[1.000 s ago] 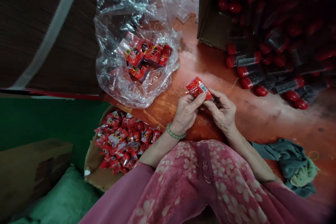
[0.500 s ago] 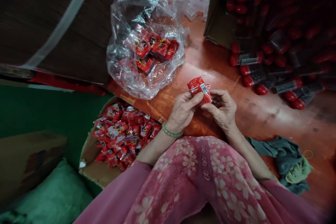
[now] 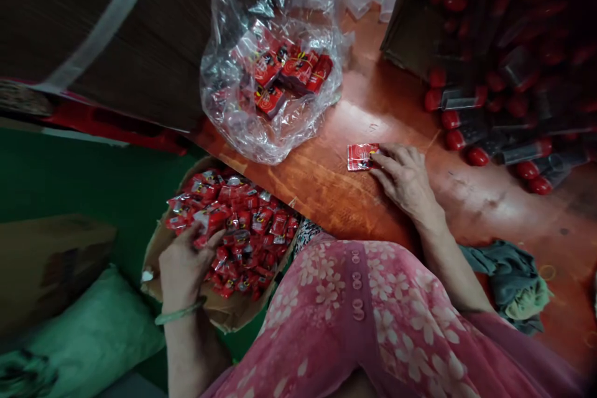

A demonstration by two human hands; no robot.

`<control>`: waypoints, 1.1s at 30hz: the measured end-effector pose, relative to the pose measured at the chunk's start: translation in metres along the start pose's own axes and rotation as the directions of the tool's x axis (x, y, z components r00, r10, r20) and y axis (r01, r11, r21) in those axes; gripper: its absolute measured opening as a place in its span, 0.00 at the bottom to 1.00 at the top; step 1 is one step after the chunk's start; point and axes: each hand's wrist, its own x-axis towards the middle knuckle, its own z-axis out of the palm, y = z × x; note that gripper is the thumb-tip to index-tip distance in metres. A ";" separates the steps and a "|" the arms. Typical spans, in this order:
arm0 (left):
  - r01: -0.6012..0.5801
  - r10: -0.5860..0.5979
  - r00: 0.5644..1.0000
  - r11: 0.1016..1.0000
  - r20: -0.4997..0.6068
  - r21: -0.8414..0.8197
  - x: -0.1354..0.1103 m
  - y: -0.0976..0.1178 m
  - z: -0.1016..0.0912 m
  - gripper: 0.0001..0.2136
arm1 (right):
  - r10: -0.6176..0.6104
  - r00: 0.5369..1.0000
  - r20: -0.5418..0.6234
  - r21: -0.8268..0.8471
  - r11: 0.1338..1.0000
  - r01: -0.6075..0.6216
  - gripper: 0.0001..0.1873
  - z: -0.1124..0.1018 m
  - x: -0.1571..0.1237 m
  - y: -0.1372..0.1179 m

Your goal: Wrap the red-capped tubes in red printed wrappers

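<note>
My right hand rests on the reddish wooden table, its fingertips pressing the edge of a flat red packet that lies on the wood. My left hand is down at the left, in a cardboard tray heaped with several small red packets. Its fingers are closed on one of these packets at the heap's near-left edge. A green bead bracelet sits on that wrist.
A clear plastic bag with several red packs lies at the back of the table. Black tubes with red caps spill from a cardboard box at the right. A grey-green cloth lies near my right arm.
Both hands held the red packet above the table before. It now lies flat under my right fingertips. My left hand let go and dropped left into the tray of packets.
</note>
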 end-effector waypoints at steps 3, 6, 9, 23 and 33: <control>-0.058 0.131 0.960 0.958 -0.247 0.280 0.004 0.013 0.010 0.21 | -0.031 0.999 -0.021 -0.063 0.998 0.029 0.17 0.009 -0.002 0.003; -0.163 0.211 0.960 0.956 -0.184 0.243 0.023 0.058 0.055 0.18 | -0.044 0.998 -0.037 -0.094 0.995 0.040 0.15 0.015 -0.002 0.002; -0.504 0.503 0.863 0.854 0.035 0.129 0.049 0.104 0.123 0.16 | -0.012 1.000 0.013 -0.075 0.997 0.013 0.14 0.018 0.000 -0.009; -0.802 0.752 0.552 0.597 0.360 -0.018 0.102 0.108 0.214 0.15 | 0.012 0.982 0.190 0.135 0.990 -0.038 0.14 0.001 0.006 -0.018; -0.905 0.818 0.422 0.402 0.390 0.137 0.109 0.131 0.217 0.12 | 0.064 0.958 0.281 0.150 0.983 -0.109 0.10 -0.010 0.014 -0.015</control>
